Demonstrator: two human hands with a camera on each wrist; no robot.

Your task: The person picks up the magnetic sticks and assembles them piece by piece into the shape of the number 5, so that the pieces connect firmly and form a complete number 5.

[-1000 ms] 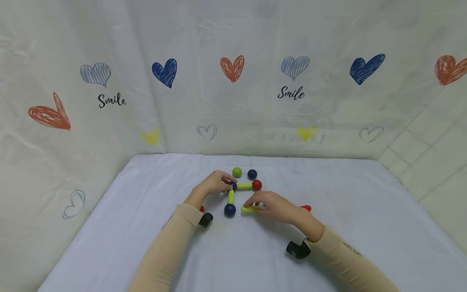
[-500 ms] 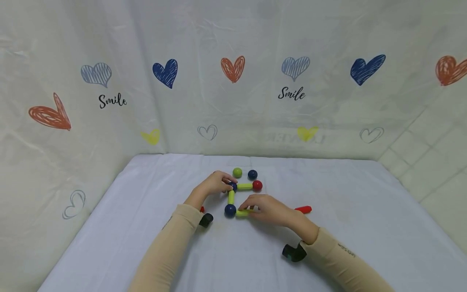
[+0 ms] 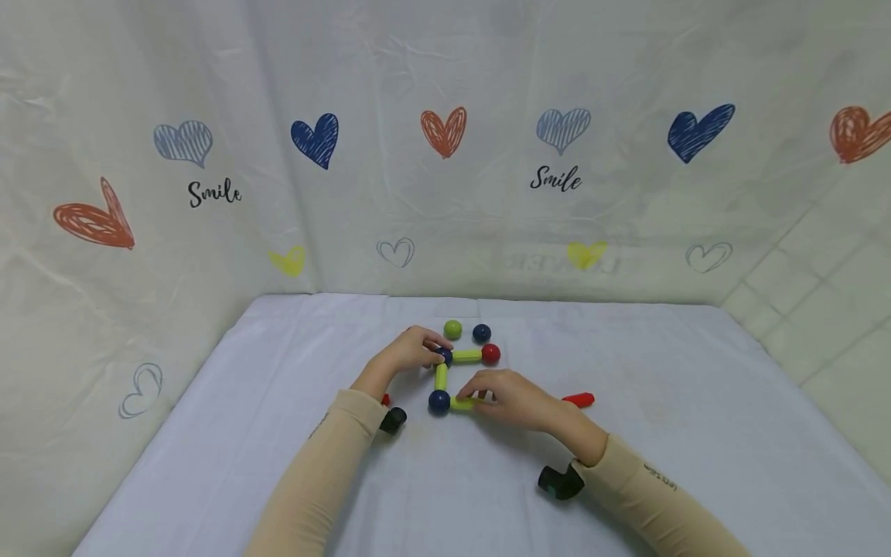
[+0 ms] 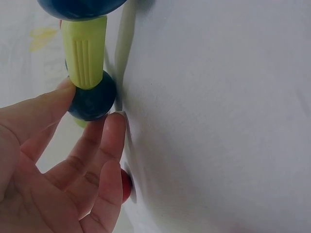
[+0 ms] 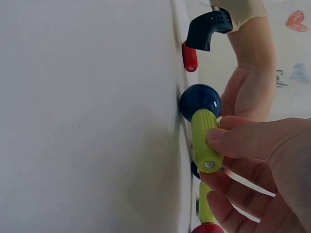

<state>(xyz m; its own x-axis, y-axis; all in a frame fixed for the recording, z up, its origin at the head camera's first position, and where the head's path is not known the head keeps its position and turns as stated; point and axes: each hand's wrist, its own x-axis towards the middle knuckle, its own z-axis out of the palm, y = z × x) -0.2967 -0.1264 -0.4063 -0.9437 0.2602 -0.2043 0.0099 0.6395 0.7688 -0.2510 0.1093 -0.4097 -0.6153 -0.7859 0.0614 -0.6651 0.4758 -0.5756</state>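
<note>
Left hand (image 3: 411, 350) pinches a blue ball (image 4: 95, 102). Right hand (image 3: 511, 398) pinches a yellow rod (image 5: 199, 141), its end touching a nearer blue ball (image 3: 439, 401) on the table (image 3: 480, 495). Second rod (image 3: 442, 377) joins both balls; third rod (image 3: 467, 356) links the first ball to a red ball (image 3: 490, 353).

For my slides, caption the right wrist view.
Right hand pinching a yellow-green ribbed rod against a shiny dark blue ball.
</note>
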